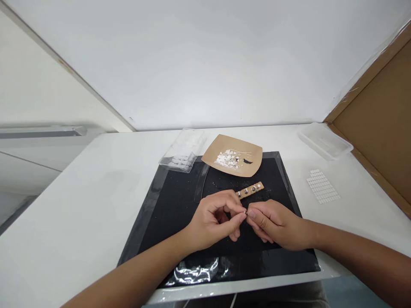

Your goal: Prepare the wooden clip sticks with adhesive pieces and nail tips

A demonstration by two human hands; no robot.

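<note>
My left hand [221, 218] and my right hand [276, 224] meet fingertip to fingertip above a black mat [176, 209]. Between the pinched thumbs and forefingers shows a tiny shiny piece [245, 212], too small to name. Both hands are closed in a pinch on it. Just beyond them lies a tan strip [249, 191] with several small metal pieces in a row and a white dot near its far end; my left hand hides its near end. Behind the strip, a brown square dish [212, 149] holds many small white bits and a dark scrap.
A clear compartment box [183, 149] stands at the mat's back left edge. On the right of the white table [96, 205] lie a sheet of small white dots [323, 187] and a clear plastic tray [325, 141]. A cardboard panel [382, 115] borders the right side.
</note>
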